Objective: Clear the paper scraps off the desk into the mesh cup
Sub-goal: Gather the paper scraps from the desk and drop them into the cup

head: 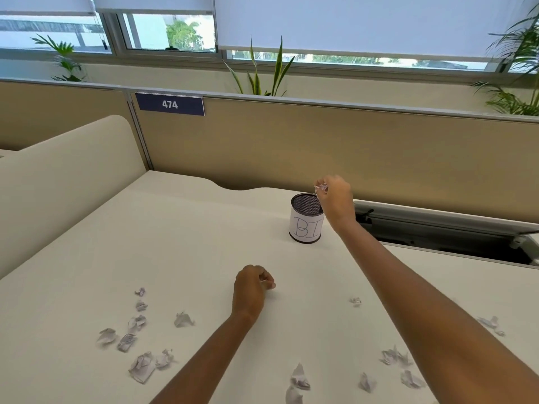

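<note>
1 scrap [320, 187], judged light and crushable, pinched by right hand [335, 196] above cup [306, 225] at 1 o'clock; left hand [252, 287] curled, contents unclear; fingertip pinch suffices.

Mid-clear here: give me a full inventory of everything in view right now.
paper scraps: about fifteen, white-grey, crumpled on the near desk; a cluster at left, the rest at centre and right
held scrap: one, white, above the cup's rim
mesh cup: one, black with a white wrap marked "BI", upright, far on the desk
desk: one, cream
partition: tan, behind the desk
number sign: one, navy, "474", on the partition
plants: at least three, green, behind the partition
blinds: white, over the windows
left hand: fingers curled, at desk centre; contents unclear
right hand: pinches the held scrap
</note>
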